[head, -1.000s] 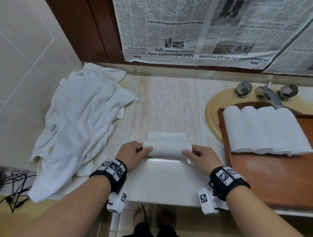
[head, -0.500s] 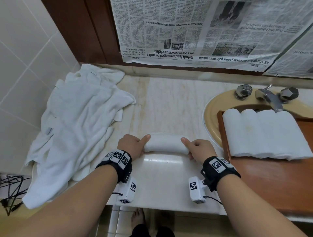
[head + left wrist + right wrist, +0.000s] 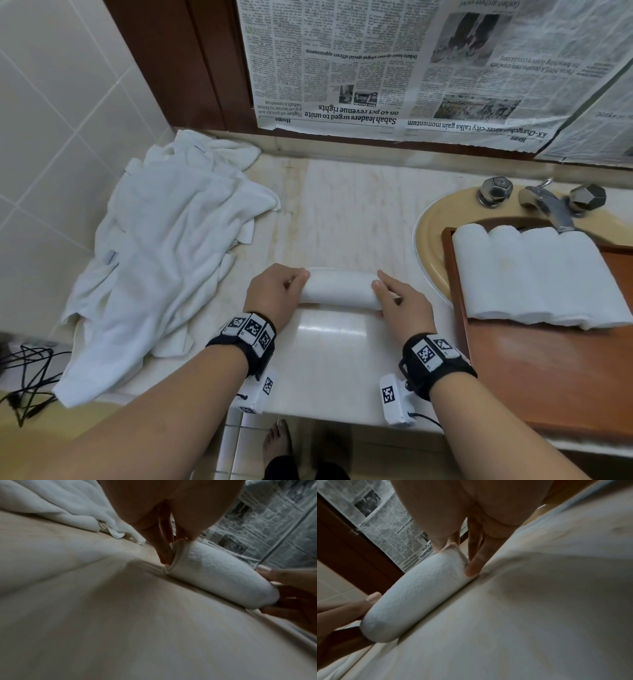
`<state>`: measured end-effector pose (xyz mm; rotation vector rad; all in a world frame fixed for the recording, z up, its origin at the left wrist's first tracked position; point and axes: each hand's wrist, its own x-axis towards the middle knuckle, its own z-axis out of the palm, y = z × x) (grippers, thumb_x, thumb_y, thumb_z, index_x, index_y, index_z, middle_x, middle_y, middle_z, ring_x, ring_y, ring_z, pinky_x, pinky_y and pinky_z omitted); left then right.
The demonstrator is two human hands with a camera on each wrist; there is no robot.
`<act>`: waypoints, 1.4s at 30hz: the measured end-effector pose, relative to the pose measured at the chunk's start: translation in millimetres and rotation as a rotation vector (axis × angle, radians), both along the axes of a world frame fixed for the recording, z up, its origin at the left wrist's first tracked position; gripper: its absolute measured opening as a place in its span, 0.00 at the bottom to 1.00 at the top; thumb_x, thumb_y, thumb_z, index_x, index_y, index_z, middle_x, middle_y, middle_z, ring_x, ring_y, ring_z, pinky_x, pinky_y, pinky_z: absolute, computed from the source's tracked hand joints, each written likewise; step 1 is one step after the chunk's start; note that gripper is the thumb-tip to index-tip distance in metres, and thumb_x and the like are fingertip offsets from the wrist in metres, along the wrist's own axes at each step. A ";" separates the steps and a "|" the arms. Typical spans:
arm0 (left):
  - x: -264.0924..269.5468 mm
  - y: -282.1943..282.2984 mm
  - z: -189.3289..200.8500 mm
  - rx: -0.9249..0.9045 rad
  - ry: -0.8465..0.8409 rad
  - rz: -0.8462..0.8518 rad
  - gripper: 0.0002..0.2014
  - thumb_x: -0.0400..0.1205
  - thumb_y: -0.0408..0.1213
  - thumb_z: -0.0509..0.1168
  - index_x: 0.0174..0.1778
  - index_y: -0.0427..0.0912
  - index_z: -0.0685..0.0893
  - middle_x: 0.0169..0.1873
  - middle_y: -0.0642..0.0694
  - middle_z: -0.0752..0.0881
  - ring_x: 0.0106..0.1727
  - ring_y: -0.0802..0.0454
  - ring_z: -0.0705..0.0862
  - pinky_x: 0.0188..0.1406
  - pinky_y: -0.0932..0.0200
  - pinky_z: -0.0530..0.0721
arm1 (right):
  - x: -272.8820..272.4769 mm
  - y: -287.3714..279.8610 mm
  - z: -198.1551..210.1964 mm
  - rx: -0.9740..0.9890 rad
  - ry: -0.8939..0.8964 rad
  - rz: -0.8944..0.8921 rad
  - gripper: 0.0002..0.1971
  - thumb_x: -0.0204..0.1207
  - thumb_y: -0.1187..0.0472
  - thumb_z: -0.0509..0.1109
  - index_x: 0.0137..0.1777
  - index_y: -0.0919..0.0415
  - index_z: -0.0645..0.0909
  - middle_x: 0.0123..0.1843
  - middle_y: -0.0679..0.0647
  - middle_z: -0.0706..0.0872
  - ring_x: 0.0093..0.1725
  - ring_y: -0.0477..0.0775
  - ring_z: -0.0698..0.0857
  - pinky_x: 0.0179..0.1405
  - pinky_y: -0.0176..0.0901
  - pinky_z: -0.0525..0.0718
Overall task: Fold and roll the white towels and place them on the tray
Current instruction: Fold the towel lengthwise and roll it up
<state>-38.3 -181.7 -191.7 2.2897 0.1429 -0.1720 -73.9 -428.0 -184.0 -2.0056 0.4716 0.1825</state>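
Lying left-to-right on the desk (image 3: 346,212), the rolled white towel (image 3: 339,286) is grasped endwise by left hand (image 3: 274,296) and, seemingly, right hand (image 3: 404,305).

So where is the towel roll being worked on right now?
In the head view the towel roll lies on the countertop, held between both hands, left of the tray and right of the loose towel pile.

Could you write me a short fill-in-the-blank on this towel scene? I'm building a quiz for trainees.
1. The rolled towel lies on the counter between the left hand and the ____ hand.
2. The wooden tray already holds ____ rolled towels.
3. The unfolded towels lie heaped to the ____ of the roll.

Missing words: right; four; left
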 end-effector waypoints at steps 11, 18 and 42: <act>-40.5 24.3 -13.1 -0.114 0.114 -0.101 0.29 0.72 0.57 0.81 0.70 0.60 0.87 0.53 0.65 0.88 0.51 0.73 0.86 0.57 0.78 0.79 | -37.2 -14.4 -2.5 -0.047 0.112 0.215 0.31 0.75 0.49 0.81 0.78 0.39 0.76 0.56 0.44 0.85 0.38 0.48 0.90 0.52 0.40 0.87; -43.3 17.9 -8.4 -0.098 0.195 -0.023 0.21 0.81 0.63 0.70 0.64 0.56 0.90 0.52 0.59 0.91 0.54 0.59 0.86 0.48 0.69 0.77 | -43.0 -8.3 6.8 0.154 0.124 0.168 0.10 0.79 0.51 0.78 0.57 0.37 0.84 0.48 0.55 0.90 0.36 0.62 0.93 0.50 0.58 0.93; -19.3 -10.1 9.6 -0.264 0.336 0.075 0.25 0.82 0.68 0.58 0.47 0.51 0.89 0.45 0.48 0.92 0.49 0.44 0.90 0.60 0.44 0.88 | -65.6 17.2 -4.4 0.406 0.154 -0.225 0.18 0.70 0.55 0.87 0.56 0.61 0.88 0.53 0.61 0.93 0.50 0.62 0.94 0.56 0.62 0.92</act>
